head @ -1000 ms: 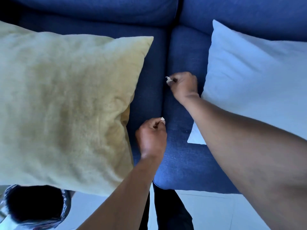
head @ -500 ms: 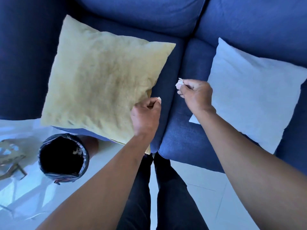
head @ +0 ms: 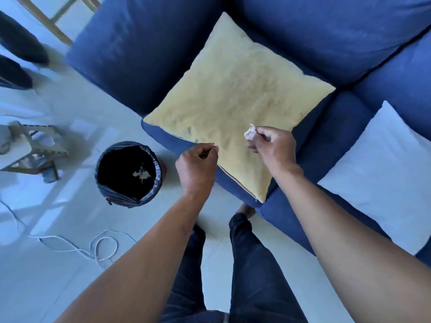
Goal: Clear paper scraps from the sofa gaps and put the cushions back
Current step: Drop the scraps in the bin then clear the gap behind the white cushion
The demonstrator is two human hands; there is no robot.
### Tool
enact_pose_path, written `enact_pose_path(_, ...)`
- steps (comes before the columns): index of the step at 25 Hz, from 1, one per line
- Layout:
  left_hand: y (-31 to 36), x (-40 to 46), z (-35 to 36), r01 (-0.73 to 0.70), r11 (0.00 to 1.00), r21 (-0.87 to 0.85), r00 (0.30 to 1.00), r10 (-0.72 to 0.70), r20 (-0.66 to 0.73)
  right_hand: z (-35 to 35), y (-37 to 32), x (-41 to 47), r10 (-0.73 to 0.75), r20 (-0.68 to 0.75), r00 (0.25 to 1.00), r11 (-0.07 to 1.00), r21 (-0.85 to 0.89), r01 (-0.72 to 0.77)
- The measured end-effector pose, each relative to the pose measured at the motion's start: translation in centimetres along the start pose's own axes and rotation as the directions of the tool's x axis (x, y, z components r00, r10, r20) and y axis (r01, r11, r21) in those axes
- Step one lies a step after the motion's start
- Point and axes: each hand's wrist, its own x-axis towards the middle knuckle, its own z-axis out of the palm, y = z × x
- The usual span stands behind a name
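- Currently bin (head: pixel 128 174) sits left on the floor; a toss from here may miss.
- left hand (head: pixel 197 164) pinches a tiny paper scrap (head: pixel 214 145), easily dropped.
- right hand (head: pixel 270 146) holds crumpled scrap (head: pixel 250 133) over yellow cushion (head: pixel 235 94); could fall back onto sofa (head: pixel 326 127).

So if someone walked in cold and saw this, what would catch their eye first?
Probably the big yellow cushion lying flat on the blue sofa, dead centre. Just in front of it, the left hand and the right hand each pinch a paper scrap; the right's scrap is the bigger. On the floor to the left stands a black-lined bin with scraps already in it.
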Motion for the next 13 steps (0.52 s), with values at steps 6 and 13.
enact_pose_path(6,-8.9,2.8,-13.8,0.108,0.993,-0.044,0.982,-0.114,-0.148,17.3,-2.0,-4.8,0.008,0.200,0.980,0.997,-0.083,0.009)
enact_pose_path(13,-19.7,5.4,-24.6,0.273,0.960,-0.059,0.917,-0.278,-0.287,34.5,-1.6,-7.6,0.043,0.425,0.904,0.951,-0.296,0.093)
